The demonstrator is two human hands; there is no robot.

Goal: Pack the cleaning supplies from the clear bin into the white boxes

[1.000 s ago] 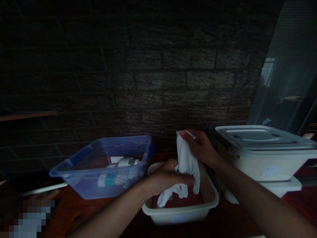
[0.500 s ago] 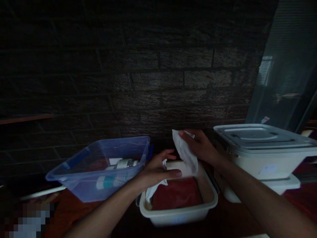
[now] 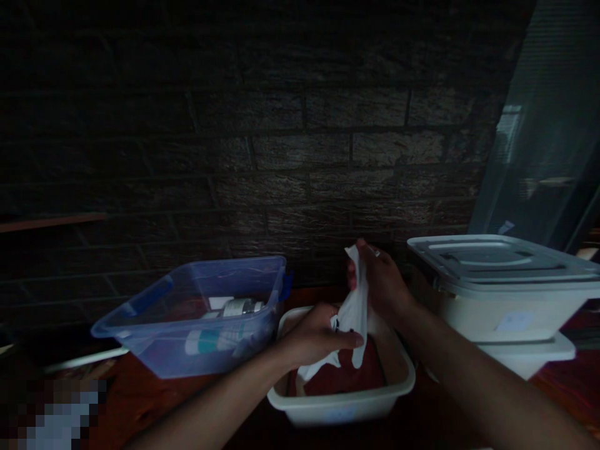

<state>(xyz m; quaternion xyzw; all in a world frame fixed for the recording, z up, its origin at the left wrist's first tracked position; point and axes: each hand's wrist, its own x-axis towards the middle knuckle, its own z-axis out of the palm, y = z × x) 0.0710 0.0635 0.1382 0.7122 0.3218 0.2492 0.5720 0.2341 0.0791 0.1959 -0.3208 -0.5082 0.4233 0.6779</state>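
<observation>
A thin white sheet [image 3: 359,312], soft and crumpled, is stretched between my hands; I cannot tell if it is cloth or plastic. My right hand [image 3: 382,278] grips its upper part, the fingers partly behind it. My left hand [image 3: 316,337] is closed on its lower part, thumb across the front, and a loose white piece hangs below the palm. Both hands are above an open white plastic bin [image 3: 349,400]. Inside the bin lies a flat dark red item [image 3: 335,380], partly covered by the sheet and my left hand.
To the left stands a clear bluish plastic bin [image 3: 164,356] holding a bottle [image 3: 237,308] and a teal-and-white container [image 3: 206,342]. A lidded white bin [image 3: 497,306] rests on another white piece at right. Behind everything rises a dark brick wall [image 3: 281,156]; the tabletop [image 3: 145,400] is reddish brown.
My left hand has moved up and right, its fingers closing on the white sheet. My right hand has shifted slightly right, and the sheet is now pulled between both hands.
</observation>
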